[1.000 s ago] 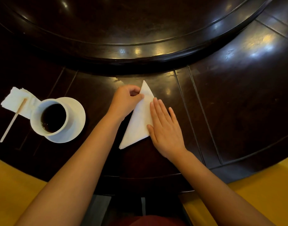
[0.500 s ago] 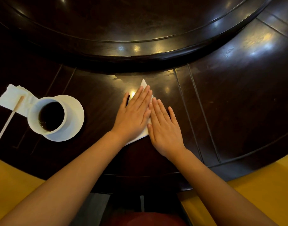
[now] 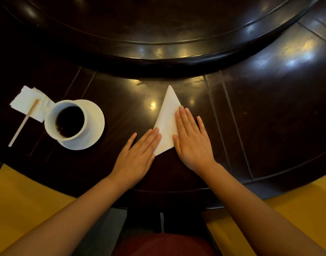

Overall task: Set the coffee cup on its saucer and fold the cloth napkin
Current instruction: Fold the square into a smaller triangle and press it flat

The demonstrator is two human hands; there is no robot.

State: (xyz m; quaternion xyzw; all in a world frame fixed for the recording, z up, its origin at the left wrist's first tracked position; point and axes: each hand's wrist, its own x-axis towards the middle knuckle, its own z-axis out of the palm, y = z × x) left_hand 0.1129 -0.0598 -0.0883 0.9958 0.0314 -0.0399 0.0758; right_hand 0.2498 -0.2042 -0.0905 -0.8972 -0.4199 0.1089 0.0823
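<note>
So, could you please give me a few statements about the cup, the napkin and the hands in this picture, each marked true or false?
1. The coffee cup stands on the saucer. True.
2. The cup is empty. False: it holds dark coffee.
3. The folded napkin lies as a triangle on the table. True.
4. The right hand pinches a napkin corner and lifts it. False: it lies flat, fingers straight, on the napkin's right side.
5. The left hand lies flat, its fingertips at the napkin's left edge. True.
6. The wooden stirrer stands in the cup. False: it lies left of the cup, partly on a stack of paper napkins.
</note>
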